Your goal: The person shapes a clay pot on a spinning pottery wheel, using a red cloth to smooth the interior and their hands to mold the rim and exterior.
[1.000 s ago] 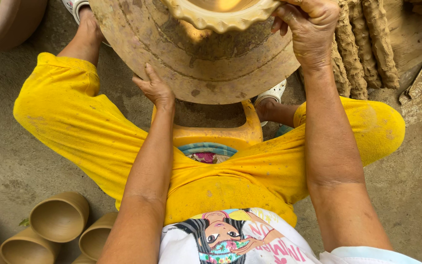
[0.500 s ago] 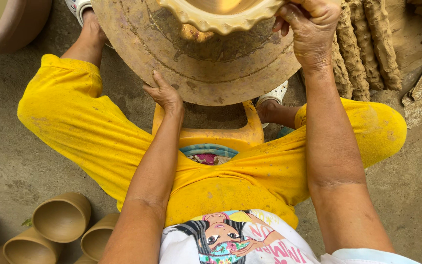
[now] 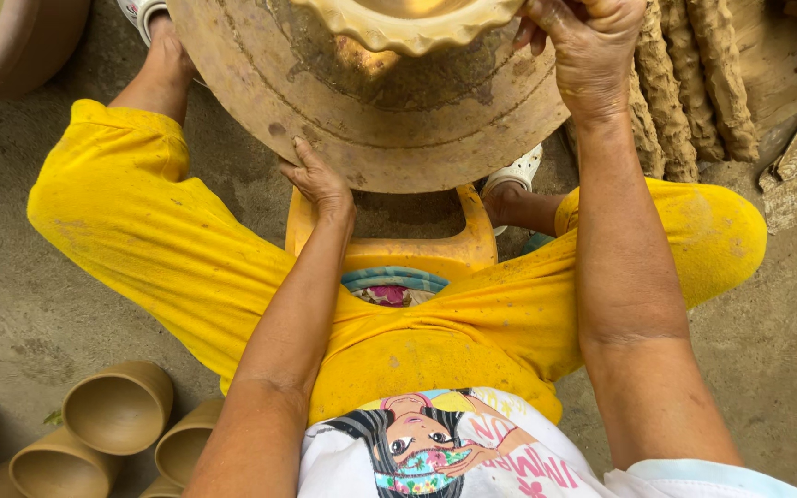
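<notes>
No packages, labels, signs or screens show anywhere in this view.

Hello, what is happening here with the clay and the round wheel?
A person in yellow trousers sits on a low yellow stool at a clay-smeared potter's wheel. The left hand rests flat on the near rim of the wheel. The right hand touches the wavy rim of a wet clay bowl on the wheel. Several plain clay pots lie on the floor at lower left.
</notes>
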